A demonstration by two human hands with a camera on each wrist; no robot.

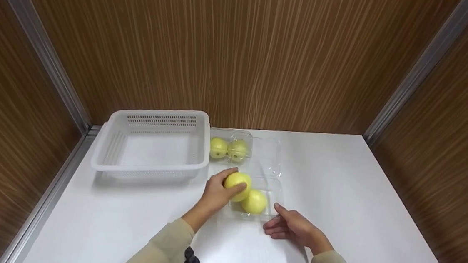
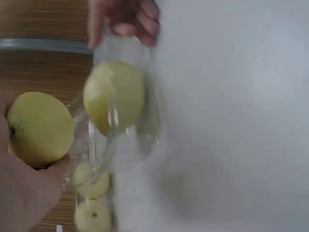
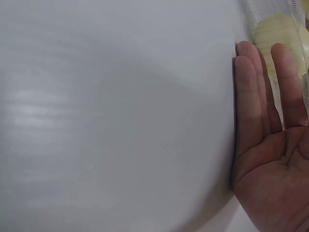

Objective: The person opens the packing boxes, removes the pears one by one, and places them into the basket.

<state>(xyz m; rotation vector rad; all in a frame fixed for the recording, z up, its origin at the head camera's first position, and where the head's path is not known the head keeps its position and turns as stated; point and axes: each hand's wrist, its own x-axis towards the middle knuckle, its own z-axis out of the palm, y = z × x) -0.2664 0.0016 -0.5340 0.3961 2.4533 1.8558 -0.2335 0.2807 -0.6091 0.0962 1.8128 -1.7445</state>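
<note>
My left hand (image 1: 217, 191) grips a yellow-green apple (image 1: 238, 185) from its left side, above a clear plastic clamshell box (image 1: 274, 193). A second apple (image 1: 254, 201) sits in that box, which lies with its lid (image 1: 267, 157) folded back. At the box's near right corner is my right hand (image 1: 293, 227), its thumb against the rim and its fingers fairly straight. In the right wrist view the fingers (image 3: 248, 96) extend alongside the box, nothing in the palm. The left wrist view shows the held apple (image 2: 41, 129) beside the boxed apple (image 2: 114, 96).
Behind stands another clear clamshell box (image 1: 250, 137) with two apples (image 1: 218, 148) inside. A white perforated plastic basket (image 1: 149, 170) stands at the left, next to that box. Wood-patterned panels (image 1: 240, 56) wall the white table (image 1: 339, 177) at the back and sides.
</note>
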